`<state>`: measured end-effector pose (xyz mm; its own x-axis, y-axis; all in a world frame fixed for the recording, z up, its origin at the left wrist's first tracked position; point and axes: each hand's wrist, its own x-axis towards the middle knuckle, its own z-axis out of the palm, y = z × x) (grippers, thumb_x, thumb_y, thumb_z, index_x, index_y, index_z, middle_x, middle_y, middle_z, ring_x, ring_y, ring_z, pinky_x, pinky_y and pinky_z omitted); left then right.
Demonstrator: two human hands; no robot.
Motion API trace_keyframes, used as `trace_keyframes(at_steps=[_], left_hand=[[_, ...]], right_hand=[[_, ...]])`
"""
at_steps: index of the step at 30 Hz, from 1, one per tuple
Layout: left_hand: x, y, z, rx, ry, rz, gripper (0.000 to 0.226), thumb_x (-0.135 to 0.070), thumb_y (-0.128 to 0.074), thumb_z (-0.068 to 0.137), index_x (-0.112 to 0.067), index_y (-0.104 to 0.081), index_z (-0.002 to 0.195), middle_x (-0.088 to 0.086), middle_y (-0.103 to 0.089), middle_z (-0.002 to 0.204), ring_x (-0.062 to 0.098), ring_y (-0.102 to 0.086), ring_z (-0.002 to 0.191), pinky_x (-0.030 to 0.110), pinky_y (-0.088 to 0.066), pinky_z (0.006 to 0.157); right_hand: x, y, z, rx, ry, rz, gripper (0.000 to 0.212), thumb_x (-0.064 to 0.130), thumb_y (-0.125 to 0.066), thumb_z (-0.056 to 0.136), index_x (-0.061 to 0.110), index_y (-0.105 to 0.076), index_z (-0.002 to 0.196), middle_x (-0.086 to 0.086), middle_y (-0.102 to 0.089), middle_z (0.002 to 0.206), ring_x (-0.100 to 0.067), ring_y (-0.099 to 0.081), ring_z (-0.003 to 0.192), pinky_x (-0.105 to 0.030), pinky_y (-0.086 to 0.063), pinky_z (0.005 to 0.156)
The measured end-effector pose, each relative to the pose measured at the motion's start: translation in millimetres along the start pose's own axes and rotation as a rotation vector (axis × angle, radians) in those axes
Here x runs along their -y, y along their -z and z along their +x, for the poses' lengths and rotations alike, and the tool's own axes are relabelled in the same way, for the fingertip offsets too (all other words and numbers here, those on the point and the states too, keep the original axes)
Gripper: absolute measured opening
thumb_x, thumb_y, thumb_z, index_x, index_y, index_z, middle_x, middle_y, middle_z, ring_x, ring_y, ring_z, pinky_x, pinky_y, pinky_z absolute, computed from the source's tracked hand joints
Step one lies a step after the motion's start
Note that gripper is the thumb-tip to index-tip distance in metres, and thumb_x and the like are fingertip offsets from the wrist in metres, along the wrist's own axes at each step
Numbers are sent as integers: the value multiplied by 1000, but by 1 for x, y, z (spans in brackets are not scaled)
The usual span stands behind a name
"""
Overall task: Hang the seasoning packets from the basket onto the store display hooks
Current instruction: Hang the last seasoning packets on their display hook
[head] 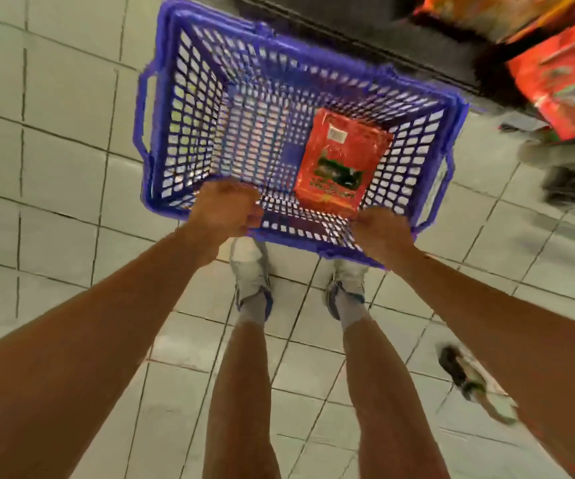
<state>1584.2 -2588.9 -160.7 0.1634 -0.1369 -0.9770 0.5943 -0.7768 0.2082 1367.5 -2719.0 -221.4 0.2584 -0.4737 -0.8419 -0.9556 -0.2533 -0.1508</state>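
A blue plastic mesh basket (189, 108) is held out above the tiled floor in front of me. My left hand (225, 209) grips its near rim on the left, and my right hand (381, 233) grips the same rim on the right. One red seasoning packet (341, 160) lies flat on the basket's floor toward the right side, close to my right hand. The rest of the basket floor shows no other packet. The frame is blurred by motion.
Red and orange packets (562, 74) hang on a display at the top right, above a dark shelf base (400, 39). My legs and white shoes (249, 271) stand under the basket. Another person's dark shoe (459, 371) is on the white floor tiles at right.
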Motion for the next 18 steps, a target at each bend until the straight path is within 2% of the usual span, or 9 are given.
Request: trace_keyframes(at_steps=[2, 3, 5, 7, 10, 12, 14, 16, 18], left_hand=[[6, 2, 44, -20, -2, 70, 25, -29, -44, 98, -15, -57, 82, 1, -67, 67, 14, -62, 57, 22, -45, 63], [12, 3, 64, -8, -3, 86, 27, -33, -44, 96, -14, -55, 80, 5, -63, 71, 15, -62, 57, 19, -45, 61], [24, 2, 96, 13, -15, 39, 34, -17, -32, 104, -10, -48, 75, 10, -57, 61, 15, -57, 43, 12, -42, 44], [35, 2, 124, -67, -102, 62, 34, 3, -34, 102, -8, -49, 74, 1, -59, 47, 13, -54, 36, 11, -38, 35], [44, -2, 154, -106, -148, 141, 28, 4, -49, 96, -11, -60, 74, 1, -63, 57, 11, -56, 44, 15, -40, 38], [48, -1, 164, -94, -163, 202, 28, 0, -54, 94, -15, -64, 72, 2, -64, 63, 12, -57, 48, 20, -40, 43], [48, 1, 170, -70, -164, 213, 29, -2, -54, 96, -17, -65, 73, 2, -67, 63, 13, -60, 51, 24, -44, 46], [48, 3, 168, -71, -161, 267, 30, -3, -52, 96, -19, -68, 76, 0, -71, 65, 15, -66, 59, 27, -52, 54], [46, 4, 165, -79, -152, 296, 29, -3, -51, 96, -20, -69, 79, 5, -74, 76, 20, -68, 68, 35, -54, 66]], right_hand=[[-1, -22, 46, -19, -25, -78, 17, 19, -55, 91, 17, -70, 98, -17, -68, 103, -40, -66, 103, -40, -52, 81], [-2, -31, 68, -22, -12, -172, 25, 17, -58, 87, 13, -69, 109, -19, -67, 111, -40, -65, 107, -42, -54, 84], [-4, -46, 112, -58, 77, -456, 55, 17, -63, 82, 8, -53, 136, -26, -52, 138, -43, -53, 127, -48, -52, 95], [-7, -54, 151, -169, 193, -633, 85, 28, -67, 84, 7, -25, 155, -28, -18, 162, -46, -22, 149, -56, -33, 113], [-15, -63, 198, -266, 231, -711, 94, 35, -59, 93, 10, 2, 160, -24, 9, 167, -49, 4, 152, -64, -10, 121], [-17, -69, 216, -268, 221, -712, 90, 26, -57, 96, 11, 4, 160, -24, 6, 167, -51, 1, 151, -64, -13, 121], [-18, -66, 221, -287, 243, -660, 91, 14, -65, 90, 11, -6, 159, -25, -10, 165, -54, -16, 148, -63, -30, 115], [-17, -55, 221, -287, 273, -617, 93, 13, -74, 83, 10, -14, 155, -26, -28, 156, -52, -35, 137, -60, -42, 107], [-16, -41, 223, -279, 266, -522, 97, 19, -79, 82, 9, -16, 155, -26, -32, 151, -48, -40, 133, -58, -44, 105]])
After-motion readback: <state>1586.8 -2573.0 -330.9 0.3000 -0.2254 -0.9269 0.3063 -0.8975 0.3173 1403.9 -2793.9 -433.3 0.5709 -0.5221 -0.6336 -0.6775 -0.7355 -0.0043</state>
